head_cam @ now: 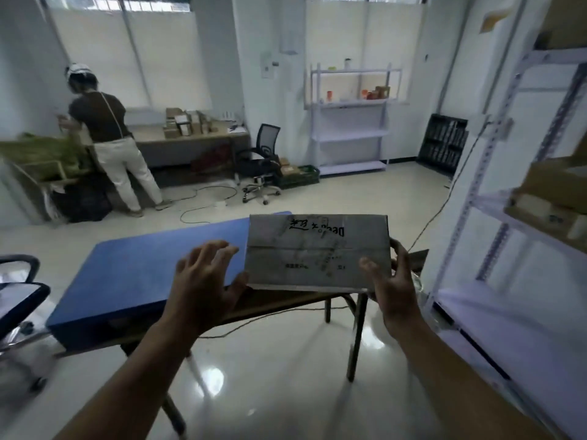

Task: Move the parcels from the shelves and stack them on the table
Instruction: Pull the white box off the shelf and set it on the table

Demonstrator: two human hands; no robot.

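A flat grey cardboard parcel (317, 250) with black writing hangs over the right end of the blue-topped table (139, 281). My right hand (392, 281) grips the parcel's right edge, thumb on top and fingers underneath. My left hand (206, 277) is spread with straight fingers just left of the parcel; its thumb touches the parcel's near left corner. More brown parcels (552, 198) lie on the white shelf rack (495, 173) at the right.
A person (108, 138) stands at the back left by a desk with small boxes (187, 122). An office chair (260, 160) and floor cables lie beyond the table. Another white rack (349, 122) stands at the back wall. A black chair (19, 296) is at my left.
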